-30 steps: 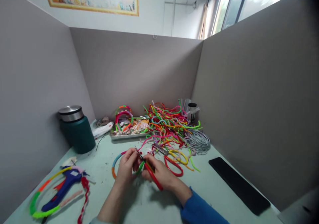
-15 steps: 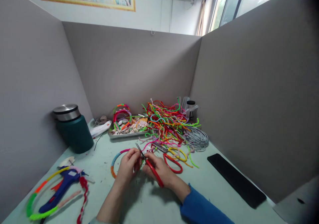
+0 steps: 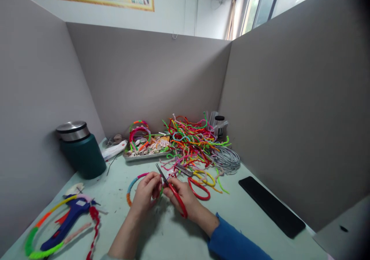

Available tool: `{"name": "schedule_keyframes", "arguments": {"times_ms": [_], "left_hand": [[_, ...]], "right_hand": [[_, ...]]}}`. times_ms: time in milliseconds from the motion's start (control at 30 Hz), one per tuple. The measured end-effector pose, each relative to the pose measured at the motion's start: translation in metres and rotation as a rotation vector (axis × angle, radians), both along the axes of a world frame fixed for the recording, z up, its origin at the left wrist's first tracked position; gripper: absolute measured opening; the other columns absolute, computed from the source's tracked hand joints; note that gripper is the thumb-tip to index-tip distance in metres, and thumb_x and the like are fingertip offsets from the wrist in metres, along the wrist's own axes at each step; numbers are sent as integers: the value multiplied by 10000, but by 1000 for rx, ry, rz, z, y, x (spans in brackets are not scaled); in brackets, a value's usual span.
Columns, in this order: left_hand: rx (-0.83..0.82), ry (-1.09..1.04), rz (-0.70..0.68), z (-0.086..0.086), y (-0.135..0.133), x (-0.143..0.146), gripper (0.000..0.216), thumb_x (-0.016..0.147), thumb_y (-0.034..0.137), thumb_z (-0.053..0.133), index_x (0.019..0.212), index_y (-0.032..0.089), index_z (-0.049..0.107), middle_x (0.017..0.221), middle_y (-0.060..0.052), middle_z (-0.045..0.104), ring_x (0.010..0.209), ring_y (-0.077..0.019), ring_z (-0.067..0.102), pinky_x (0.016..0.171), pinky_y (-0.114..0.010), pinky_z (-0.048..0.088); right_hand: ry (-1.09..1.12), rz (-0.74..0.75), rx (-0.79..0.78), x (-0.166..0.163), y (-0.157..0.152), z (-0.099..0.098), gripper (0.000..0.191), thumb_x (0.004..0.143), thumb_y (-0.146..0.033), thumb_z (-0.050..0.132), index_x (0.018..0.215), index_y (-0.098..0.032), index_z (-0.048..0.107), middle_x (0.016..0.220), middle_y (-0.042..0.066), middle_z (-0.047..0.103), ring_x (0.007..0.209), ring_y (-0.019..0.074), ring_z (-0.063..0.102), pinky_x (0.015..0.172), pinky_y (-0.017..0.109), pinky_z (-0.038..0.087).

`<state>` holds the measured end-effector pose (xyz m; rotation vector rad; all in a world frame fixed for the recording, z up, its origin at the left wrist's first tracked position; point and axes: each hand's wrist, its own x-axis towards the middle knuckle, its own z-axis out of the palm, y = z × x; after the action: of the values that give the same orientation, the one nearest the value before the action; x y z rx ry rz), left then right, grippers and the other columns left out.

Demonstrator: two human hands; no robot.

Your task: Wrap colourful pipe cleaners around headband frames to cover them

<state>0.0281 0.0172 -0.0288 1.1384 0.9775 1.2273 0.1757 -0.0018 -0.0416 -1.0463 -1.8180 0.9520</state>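
Note:
My left hand [image 3: 148, 190] is closed, its fingers pinched on a hoop [image 3: 128, 199] wrapped in pink, blue and orange fuzzy pipe cleaner. Part of the hoop is hidden behind the fingers, and a bit of green shows between the hands. Held in my right hand [image 3: 185, 198] is a pair of scissors [image 3: 178, 201] with red handles. Its dark blades point up and to the left, slightly apart at the tips, close by my left fingertips. Just beyond my right hand lies a second pair of scissors [image 3: 199, 188] with red and yellow handles.
Behind the hands stand a metal tray [image 3: 147, 158] of shells and a tangled heap of pipe cleaners [image 3: 187, 136], with coiled grey wire [image 3: 227, 160] beside it. At left are a green flask [image 3: 83, 156], a blue glue gun [image 3: 68, 221] and another hoop [image 3: 30, 240]. A black slab [image 3: 271, 206] lies right.
The whole view has shifted slightly. Both hands keep nearly the same pose, with the scissors and hoop still held; the fingers have moved only a little.

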Motion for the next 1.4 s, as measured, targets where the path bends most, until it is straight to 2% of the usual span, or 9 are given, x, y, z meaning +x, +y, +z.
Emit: {"name": "schedule_keyframes", "arguments": {"times_ms": [100,200,367,467,600,700,867,1033,1400], "left_hand": [[-3,12,43,5,-2,1,262,723,399,602,644,168,507,485,73,471,370,-44,350,377,-160,288],[-13,49,124,9,-3,1,302,701,455,624,737,159,579,476,83,446,366,-43,357,373,-158,296],[-53,28,100,7,-1,2,420,648,505,661,821,125,616,430,83,438,353,-53,371,353,-166,306],[-103,-74,16,4,0,4,424,653,483,671,869,123,608,474,70,504,324,-30,335,344,-162,303],[-109,-171,-133,0,0,4,330,718,438,640,856,143,588,444,83,499,286,-10,244,351,-164,330],[-107,-193,-194,-1,-2,4,291,731,432,633,740,151,559,399,94,446,280,-13,214,337,-161,322],[-162,-163,-206,1,-6,9,373,749,488,591,633,139,528,404,68,453,287,-21,243,342,-177,356],[-255,-181,-145,-1,-3,8,428,756,561,533,773,133,554,521,10,584,293,-36,299,345,-210,392],[-125,7,-204,-9,1,4,336,726,482,602,718,158,511,575,43,554,329,-27,296,369,-200,381]], "right_hand": [[-217,-147,78,9,6,7,308,842,-471,510,990,-212,589,664,-12,591,587,131,515,531,208,331],[-558,-445,126,33,20,18,322,854,-441,494,1089,-236,577,825,58,663,740,201,598,628,258,370],[-942,-695,70,74,41,29,321,838,-243,514,1149,-194,574,986,148,632,899,274,588,745,346,392],[-789,-689,204,67,38,33,217,856,-237,503,995,-169,656,975,146,624,950,267,561,806,353,392],[-269,-213,389,24,28,38,227,889,-247,490,1050,-214,646,1012,65,643,947,172,571,827,266,416],[-59,-82,361,1,26,33,173,864,-211,527,945,-196,679,898,43,659,849,153,592,751,246,437],[118,-86,335,1,30,15,127,839,-179,552,833,-184,679,804,27,631,775,147,580,708,246,431],[172,-190,267,6,31,6,134,839,-209,550,760,-174,653,750,15,602,717,141,549,640,238,401],[231,-251,149,1,32,-7,205,849,-313,518,713,-172,580,653,-10,543,634,127,487,576,223,362]]}}
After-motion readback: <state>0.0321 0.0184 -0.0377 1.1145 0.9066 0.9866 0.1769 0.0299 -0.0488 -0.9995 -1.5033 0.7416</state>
